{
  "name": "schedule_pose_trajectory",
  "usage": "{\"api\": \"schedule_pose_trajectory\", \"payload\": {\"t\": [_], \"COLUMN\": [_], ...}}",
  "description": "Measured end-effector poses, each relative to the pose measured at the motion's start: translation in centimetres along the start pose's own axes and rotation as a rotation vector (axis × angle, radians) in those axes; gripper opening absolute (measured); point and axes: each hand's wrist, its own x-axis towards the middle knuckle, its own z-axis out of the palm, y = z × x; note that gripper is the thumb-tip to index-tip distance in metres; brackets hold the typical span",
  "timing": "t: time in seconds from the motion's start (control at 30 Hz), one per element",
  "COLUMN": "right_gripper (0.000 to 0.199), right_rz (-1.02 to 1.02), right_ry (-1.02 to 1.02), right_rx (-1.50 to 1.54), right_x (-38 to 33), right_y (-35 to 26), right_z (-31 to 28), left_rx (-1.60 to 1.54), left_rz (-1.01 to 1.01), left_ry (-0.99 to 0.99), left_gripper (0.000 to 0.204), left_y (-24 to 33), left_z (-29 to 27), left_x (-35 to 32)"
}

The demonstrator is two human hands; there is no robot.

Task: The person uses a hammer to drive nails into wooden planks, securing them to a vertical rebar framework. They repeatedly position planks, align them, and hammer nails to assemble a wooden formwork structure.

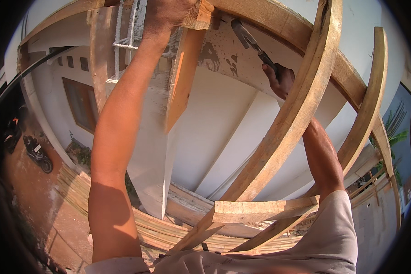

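My left hand (166,18) is raised to the top edge of the view, closed against a short wooden block (203,17); its fingertips are mostly hidden. Below the block, an upright plank (186,77) runs down along a white concrete column (150,150). My right hand (281,80) grips the dark handle of a claw hammer (259,50). The hammer's metal head is up near the underside of a long wooden beam (271,18), to the right of the block. A slanting timber (287,109) passes in front of my right wrist.
More timbers cross at the right, including a curved-looking one (367,100). A short crosspiece (260,210) lies close to my body. Steel bars (119,41) stand beside my left forearm. Bamboo poles (182,237) lie below; a motorcycle (37,153) is parked at far left.
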Motion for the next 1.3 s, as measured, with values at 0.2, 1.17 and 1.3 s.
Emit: {"api": "schedule_pose_trajectory", "payload": {"t": [0.2,1.17,1.3], "right_gripper": [0.045,0.029,0.03], "right_rz": [-0.5,-0.385,-0.164], "right_ry": [0.063,0.142,0.177], "right_rx": [0.16,0.207,0.164], "right_x": [-0.6,0.6,3.1], "right_y": [-0.1,3.6,3.1], "right_z": [0.6,3.7,3.6], "left_rx": [0.006,-0.024,-0.077], "left_rz": [-0.012,0.005,-0.005], "left_ry": [-0.002,0.039,0.018], "left_gripper": [0.033,0.03,0.031], "left_y": [0.1,0.9,0.5], "left_z": [0.1,0.0,0.3], "left_x": [-0.1,-0.3,-0.6]}}
